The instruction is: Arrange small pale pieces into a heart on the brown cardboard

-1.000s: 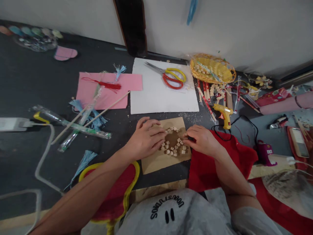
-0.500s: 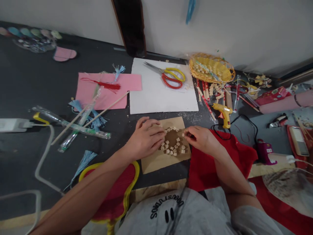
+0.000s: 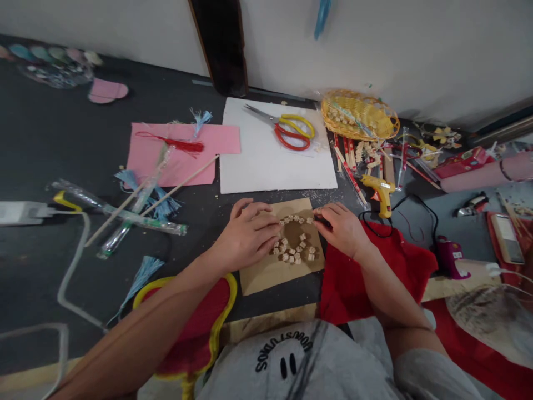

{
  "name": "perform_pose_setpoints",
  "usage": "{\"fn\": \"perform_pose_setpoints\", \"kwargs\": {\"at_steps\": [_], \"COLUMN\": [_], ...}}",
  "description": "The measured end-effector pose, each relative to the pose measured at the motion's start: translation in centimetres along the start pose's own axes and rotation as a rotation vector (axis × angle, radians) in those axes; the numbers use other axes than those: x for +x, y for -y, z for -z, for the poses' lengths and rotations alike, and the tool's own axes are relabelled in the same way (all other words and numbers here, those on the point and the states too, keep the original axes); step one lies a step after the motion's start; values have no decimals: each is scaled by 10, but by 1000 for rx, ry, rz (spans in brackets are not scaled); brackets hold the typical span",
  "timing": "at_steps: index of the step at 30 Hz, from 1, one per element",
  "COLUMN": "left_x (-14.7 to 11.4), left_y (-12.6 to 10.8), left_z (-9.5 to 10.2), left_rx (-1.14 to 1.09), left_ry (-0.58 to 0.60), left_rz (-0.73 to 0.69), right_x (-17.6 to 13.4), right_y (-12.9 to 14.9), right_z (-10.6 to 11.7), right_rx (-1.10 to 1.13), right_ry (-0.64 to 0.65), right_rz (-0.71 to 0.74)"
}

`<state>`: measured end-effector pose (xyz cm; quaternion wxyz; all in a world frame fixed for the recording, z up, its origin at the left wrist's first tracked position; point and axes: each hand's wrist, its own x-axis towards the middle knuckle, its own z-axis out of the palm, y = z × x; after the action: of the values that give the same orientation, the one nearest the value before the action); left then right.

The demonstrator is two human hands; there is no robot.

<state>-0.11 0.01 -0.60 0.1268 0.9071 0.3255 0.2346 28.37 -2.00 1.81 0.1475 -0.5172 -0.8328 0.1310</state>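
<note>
Several small pale wooden pieces (image 3: pixel 292 258) lie in a rough ring on a tan cardboard sheet (image 3: pixel 258 280). My left hand (image 3: pixel 252 230) rests over the sheet's left part, fingers stretched out side by side, and hides the left of the ring. At the ring's upper right, my right hand (image 3: pixel 339 228) is closed in a pinch, with a small wooden piece (image 3: pixel 310 220) at its fingertips. Two more little pieces (image 3: pixel 311 254) sit apart from the ring at its lower right.
Beyond the cardboard, scissors (image 3: pixel 287 128) lie on a white board (image 3: pixel 266 172). A wicker basket (image 3: pixel 358 136), a yellow glue gun (image 3: pixel 382 191) and red cloth (image 3: pixel 345 289) are on the right. To the left are pink paper (image 3: pixel 145 144), plastic-wrapped sticks (image 3: pixel 120 219) and blue tassels (image 3: pixel 145 269).
My right hand has moved slightly up and left with the small wooden piece, bringing it to the end of the ring's upper arc. My left hand has stayed in place.
</note>
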Motion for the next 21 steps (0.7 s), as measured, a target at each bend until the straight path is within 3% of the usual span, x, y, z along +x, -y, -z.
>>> {"fn": "perform_pose_setpoints", "kwargs": {"at_steps": [9,15,21], "left_x": [1,2,0], "left_y": [0,-1,0], "left_z": [0,1,-1], "left_rx": [2,-14,-7], "left_ry": [-49,-49,-28], "left_rz": [-29,-30,-13], "right_x": [0,1,-1], "right_y": [1,7,4], "right_z": [-5,-6,-7], "right_rx": [78,49,97], "right_ry": [0,29,39], "right_rz": [-9,93,75]}}
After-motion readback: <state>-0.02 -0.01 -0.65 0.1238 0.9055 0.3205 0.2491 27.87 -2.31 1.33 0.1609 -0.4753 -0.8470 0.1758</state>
